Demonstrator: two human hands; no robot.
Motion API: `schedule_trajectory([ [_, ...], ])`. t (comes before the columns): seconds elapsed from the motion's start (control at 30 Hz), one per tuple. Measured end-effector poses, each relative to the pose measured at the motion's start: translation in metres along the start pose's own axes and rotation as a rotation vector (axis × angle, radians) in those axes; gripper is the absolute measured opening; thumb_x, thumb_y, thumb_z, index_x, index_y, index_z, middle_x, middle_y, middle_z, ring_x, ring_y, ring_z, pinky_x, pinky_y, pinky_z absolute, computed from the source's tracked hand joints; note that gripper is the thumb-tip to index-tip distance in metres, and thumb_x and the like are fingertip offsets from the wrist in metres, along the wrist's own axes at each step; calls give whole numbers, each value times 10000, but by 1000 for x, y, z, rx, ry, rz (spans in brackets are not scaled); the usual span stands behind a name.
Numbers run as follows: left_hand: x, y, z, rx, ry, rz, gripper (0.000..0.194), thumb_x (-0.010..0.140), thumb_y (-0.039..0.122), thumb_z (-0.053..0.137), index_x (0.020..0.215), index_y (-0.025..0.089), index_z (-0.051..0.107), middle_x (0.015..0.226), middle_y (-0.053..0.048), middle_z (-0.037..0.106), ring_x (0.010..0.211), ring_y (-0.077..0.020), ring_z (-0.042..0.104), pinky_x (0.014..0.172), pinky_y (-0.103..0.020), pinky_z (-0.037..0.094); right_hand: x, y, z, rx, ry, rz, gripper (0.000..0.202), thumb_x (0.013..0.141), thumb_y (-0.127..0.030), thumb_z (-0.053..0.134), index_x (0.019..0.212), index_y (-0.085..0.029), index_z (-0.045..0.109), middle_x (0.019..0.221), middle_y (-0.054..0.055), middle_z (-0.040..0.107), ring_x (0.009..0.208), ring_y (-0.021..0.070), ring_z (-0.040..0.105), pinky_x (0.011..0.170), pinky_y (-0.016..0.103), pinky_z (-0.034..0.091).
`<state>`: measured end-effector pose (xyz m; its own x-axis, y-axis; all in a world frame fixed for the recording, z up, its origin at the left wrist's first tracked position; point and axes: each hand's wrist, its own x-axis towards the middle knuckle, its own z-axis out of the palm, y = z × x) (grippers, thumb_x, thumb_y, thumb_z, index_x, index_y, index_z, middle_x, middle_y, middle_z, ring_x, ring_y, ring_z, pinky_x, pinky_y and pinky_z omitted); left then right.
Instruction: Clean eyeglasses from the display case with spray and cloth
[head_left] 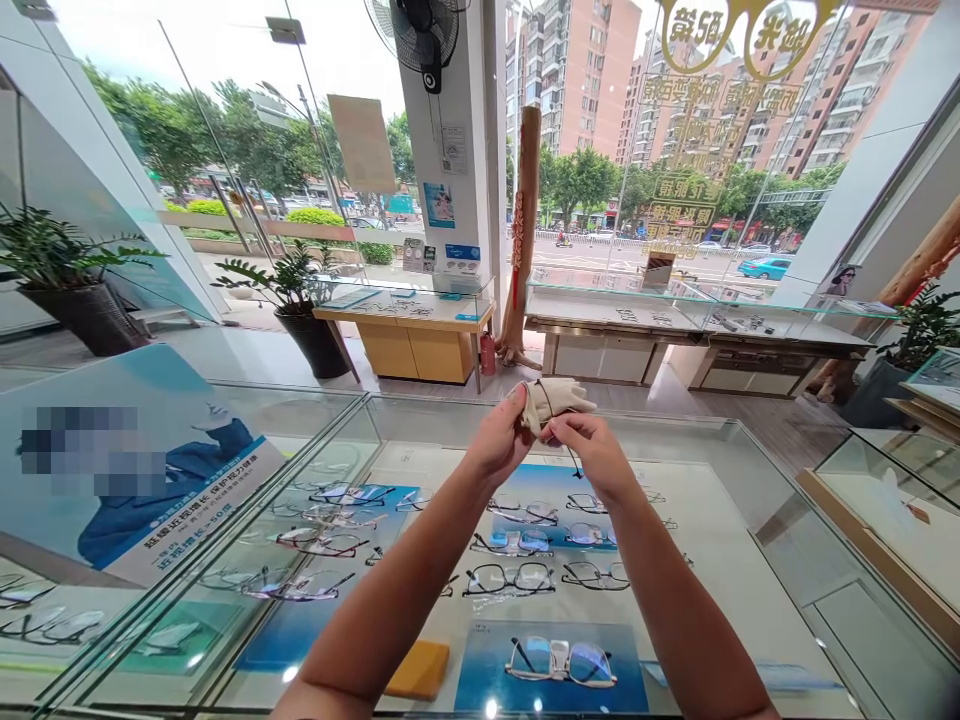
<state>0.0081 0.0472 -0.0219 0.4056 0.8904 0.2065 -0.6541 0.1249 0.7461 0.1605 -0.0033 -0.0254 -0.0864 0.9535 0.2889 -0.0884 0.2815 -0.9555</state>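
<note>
A beige cloth drawstring pouch (553, 400) is bunched up above the far edge of the glass display case. Its dark cord crosses the fabric, and an end of it dangles below. My left hand (501, 437) grips the pouch from the left side. With fingers pinched together, my right hand (600, 455) is at the pouch's lower right, on the dark cord; the exact fingertip hold is partly hidden. Under my arms, several eyeglasses (510, 578) lie in rows inside the case. A pair of thin-framed glasses (561, 662) rests on a blue card nearest me.
The glass display case (720, 430) spans the space below my hands. A poster board (127, 460) leans at the left. Farther off are potted plants (304, 310), low display counters (420, 345), a wooden trunk (525, 220) and large windows. Another glass case (892, 520) stands at the right.
</note>
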Motion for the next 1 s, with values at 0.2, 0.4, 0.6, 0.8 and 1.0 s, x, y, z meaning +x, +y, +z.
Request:
schedule_trajectory([
  [0.2,3,14,-12,78,0,28,555,850,576,884,1141,115,779,1003,-106,811,968,-218,745,826,-290,585,-3,-7,-11,92,92,-93,344,907,-562,780,833,-233,848,883,60,751,859,213,597,851,363,501],
  [0.4,-4,19,-19,363,-57,-81,596,822,702,842,953,123,789,808,-51,745,801,-171,673,762,-265,516,-6,-14,-18,96,217,-202,295,940,-516,742,849,-260,856,890,40,705,860,199,534,801,328,441],
  [0.6,-15,15,-7,438,-262,-221,591,883,696,789,970,112,775,847,-61,728,764,-151,610,769,-277,469,-2,-10,-13,186,175,-116,309,902,-540,791,846,-241,841,866,26,646,780,167,528,689,287,429],
  [0.8,-24,4,9,363,-322,-216,560,916,672,768,921,112,753,828,-67,704,799,-179,632,817,-320,501,-2,-5,-3,185,171,-125,344,869,-575,828,840,-232,825,860,16,644,768,156,544,665,266,444],
  [1.0,-23,-9,14,305,-227,-110,519,907,624,804,885,111,730,750,-26,638,697,-131,568,692,-263,457,-2,-5,0,167,184,-142,345,882,-582,818,861,-239,839,839,11,652,767,152,561,662,261,460],
])
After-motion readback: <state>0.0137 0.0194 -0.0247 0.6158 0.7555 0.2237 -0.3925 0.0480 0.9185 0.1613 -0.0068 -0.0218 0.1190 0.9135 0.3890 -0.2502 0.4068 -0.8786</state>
